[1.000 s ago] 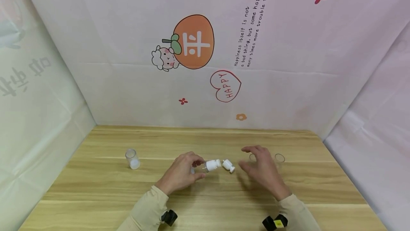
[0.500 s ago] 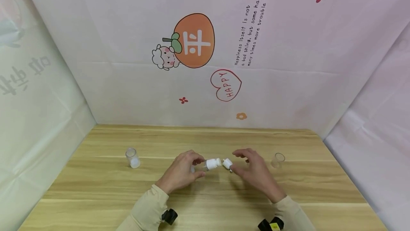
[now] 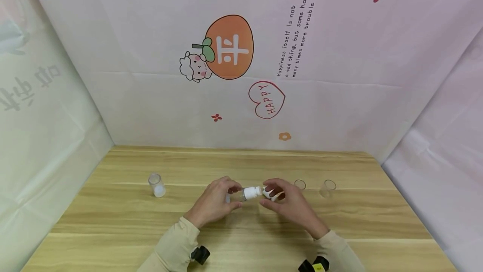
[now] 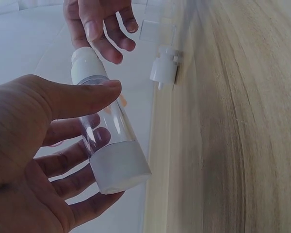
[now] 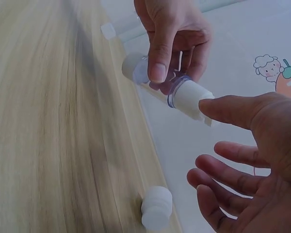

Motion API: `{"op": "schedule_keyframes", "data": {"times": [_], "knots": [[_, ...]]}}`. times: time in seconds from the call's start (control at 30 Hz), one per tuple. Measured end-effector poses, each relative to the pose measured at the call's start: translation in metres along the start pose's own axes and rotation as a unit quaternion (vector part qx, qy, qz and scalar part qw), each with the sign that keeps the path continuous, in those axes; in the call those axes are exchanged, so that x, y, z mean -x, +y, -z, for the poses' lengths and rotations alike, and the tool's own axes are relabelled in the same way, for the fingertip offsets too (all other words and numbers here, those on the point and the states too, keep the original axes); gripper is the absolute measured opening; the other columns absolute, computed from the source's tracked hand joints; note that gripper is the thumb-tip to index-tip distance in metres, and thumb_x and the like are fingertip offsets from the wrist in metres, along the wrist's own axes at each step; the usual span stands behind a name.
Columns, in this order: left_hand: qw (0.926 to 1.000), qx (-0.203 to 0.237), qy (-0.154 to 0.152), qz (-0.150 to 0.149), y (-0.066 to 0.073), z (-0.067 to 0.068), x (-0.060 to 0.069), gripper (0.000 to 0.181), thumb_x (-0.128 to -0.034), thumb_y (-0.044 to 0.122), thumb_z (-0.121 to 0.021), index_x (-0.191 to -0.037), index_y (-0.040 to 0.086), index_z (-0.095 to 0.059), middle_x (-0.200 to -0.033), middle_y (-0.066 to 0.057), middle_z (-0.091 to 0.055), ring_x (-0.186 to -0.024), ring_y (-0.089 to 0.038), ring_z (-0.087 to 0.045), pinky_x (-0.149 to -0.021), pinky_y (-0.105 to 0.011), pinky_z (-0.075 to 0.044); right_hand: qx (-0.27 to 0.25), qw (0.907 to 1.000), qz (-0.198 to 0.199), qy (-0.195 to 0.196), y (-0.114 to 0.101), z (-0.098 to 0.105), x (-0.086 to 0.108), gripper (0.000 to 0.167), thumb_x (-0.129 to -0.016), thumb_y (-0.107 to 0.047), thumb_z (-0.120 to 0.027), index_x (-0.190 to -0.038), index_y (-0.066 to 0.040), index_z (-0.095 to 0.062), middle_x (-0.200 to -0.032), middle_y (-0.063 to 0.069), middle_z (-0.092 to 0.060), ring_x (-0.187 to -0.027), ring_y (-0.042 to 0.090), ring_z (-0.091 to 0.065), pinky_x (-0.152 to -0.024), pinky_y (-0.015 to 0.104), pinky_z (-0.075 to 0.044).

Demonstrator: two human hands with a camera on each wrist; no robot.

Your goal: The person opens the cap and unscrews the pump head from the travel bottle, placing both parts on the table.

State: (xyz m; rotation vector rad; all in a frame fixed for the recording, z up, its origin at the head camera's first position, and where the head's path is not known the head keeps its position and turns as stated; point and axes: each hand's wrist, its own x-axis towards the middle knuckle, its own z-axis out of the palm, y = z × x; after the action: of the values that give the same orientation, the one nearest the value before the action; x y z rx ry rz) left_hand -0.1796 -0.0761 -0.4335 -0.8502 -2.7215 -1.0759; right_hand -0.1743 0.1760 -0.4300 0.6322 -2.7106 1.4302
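My left hand (image 3: 212, 201) grips a small clear bottle (image 4: 114, 145) with a milky white lower part, thumb on one side and fingers on the other. The bottle is tilted above the table, its white pump top (image 3: 251, 193) pointing right. My right hand (image 3: 290, 205) is beside that top, fingers spread and loosely bent. In the right wrist view its thumb (image 5: 233, 109) overlaps the pump top; I cannot tell whether it touches. A second white pump top (image 5: 156, 208) lies loose on the table, partly hidden behind the right fingers in the head view.
Another clear bottle with a white lower part (image 3: 157, 185) stands at the left of the wooden table (image 3: 113, 221). Two clear caps, a nearer one (image 3: 299, 184) and a farther one (image 3: 328, 189), stand at the right. A printed white curtain (image 3: 170, 117) closes off the back and sides.
My right hand has moved left, over the loose pump top and up to the held bottle's top. The left hand keeps its grip on the bottle, almost in place.
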Motion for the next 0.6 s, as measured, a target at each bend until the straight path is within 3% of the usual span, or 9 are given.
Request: {"op": "schedule_keyframes", "data": {"times": [0.2,0.6], "knots": [[0.9999,-0.006,0.003,-0.01,0.0025,-0.0001,-0.0013,0.032,-0.0821,0.016,-0.086,-0.109,0.005,-0.073,-0.103,-0.008,-0.069,-0.091,-0.024,-0.065,-0.078,-0.035,-0.053,-0.017,0.9997,0.009,-0.012,-0.0027,-0.0027,-0.0023,0.045,-0.087,-0.024,-0.083,-0.122,-0.002,-0.066,-0.101,0.008,-0.07,-0.085,0.02,-0.068,-0.074,0.033,-0.057],[0.9995,-0.011,0.01,-0.027,0.0066,-0.0002,-0.0025,0.033,-0.0819,0.02,-0.087,-0.109,0.007,-0.074,-0.103,-0.005,-0.069,-0.091,-0.021,-0.065,-0.078,-0.032,-0.053,-0.026,0.9989,-0.018,-0.035,-0.0094,-0.0071,-0.0053,0.049,-0.09,-0.032,-0.079,-0.122,0.001,-0.065,-0.09,0.003,-0.069,-0.078,0.02,-0.064,-0.066,0.026,-0.053]]}}
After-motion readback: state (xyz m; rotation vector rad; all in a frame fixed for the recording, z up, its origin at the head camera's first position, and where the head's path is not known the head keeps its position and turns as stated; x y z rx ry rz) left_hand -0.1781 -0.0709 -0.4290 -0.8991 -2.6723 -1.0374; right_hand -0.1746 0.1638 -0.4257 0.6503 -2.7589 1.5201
